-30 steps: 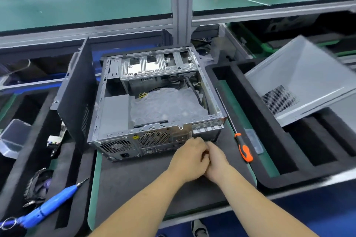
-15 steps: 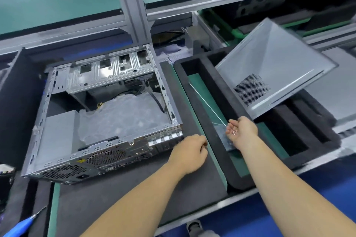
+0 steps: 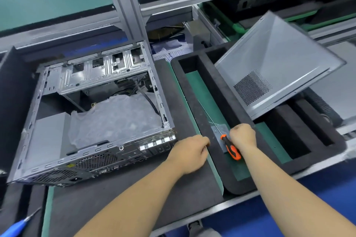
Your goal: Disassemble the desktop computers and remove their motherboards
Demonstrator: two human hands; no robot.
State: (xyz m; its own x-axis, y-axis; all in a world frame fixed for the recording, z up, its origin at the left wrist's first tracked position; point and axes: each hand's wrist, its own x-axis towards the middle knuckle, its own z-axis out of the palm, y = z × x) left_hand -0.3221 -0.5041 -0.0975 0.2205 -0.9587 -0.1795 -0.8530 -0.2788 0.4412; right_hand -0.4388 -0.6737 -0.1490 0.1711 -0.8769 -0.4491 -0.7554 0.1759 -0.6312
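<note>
Right hand (image 3: 243, 136) now grips the orange-and-black screwdriver (image 3: 230, 149); half a second ago it held small screws, apparently, palm-up above the same tray.
Left hand (image 3: 189, 153), fingers curled and apparently holding nothing, rests beside the opened computer case (image 3: 92, 121). Foam tray (image 3: 192, 90): screwdriver in its green-floored slot, detached side panel (image 3: 277, 63) leaning across the far slots.

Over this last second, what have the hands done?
The right hand left the case rear, swung right to the foam tray and now grips the screwdriver there. The left hand stayed by the case's rear corner. Case and side panel stayed put.
</note>
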